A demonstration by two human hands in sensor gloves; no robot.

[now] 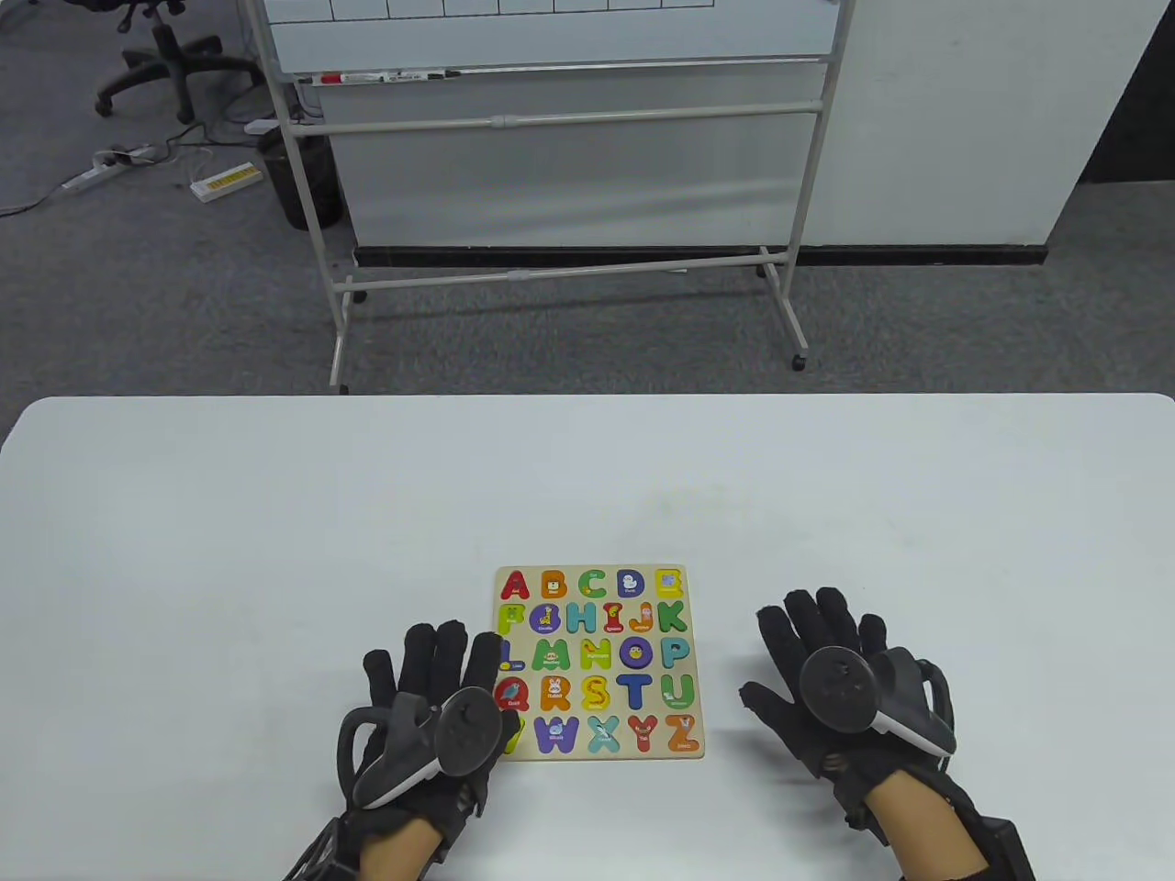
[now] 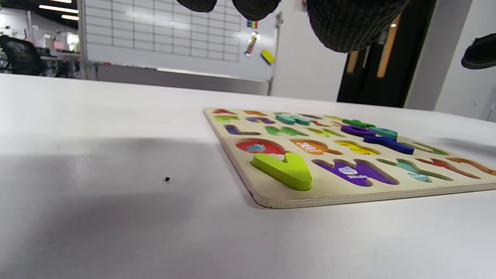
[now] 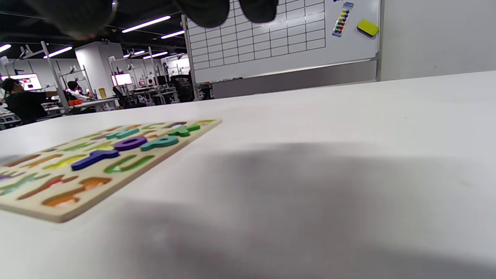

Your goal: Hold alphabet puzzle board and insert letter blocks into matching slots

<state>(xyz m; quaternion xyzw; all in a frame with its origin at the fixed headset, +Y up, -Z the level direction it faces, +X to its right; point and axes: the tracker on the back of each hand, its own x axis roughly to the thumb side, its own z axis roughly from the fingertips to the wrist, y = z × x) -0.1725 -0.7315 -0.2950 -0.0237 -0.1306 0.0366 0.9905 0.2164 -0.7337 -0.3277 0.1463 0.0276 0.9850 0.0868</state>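
The wooden alphabet puzzle board (image 1: 601,571) lies flat on the white table (image 1: 275,514), near its front. It also shows in the left wrist view (image 2: 271,193) and the right wrist view (image 3: 58,211). A lime V block (image 2: 283,170) sits raised in its slot at the board's near left corner. A blue T (image 2: 387,143), purple O (image 3: 130,142) and teal P (image 3: 159,142) also stand raised. Other slots show pictures. My left hand (image 1: 441,679) is open, fingers spread, over the board's left edge. My right hand (image 1: 826,661) is open, flat, right of the board and apart from it.
A whiteboard on a wheeled stand (image 1: 551,138) stands on the floor beyond the table's far edge. A small dark speck (image 2: 166,179) lies on the table left of the board. An office chair (image 1: 156,55) stands far left.
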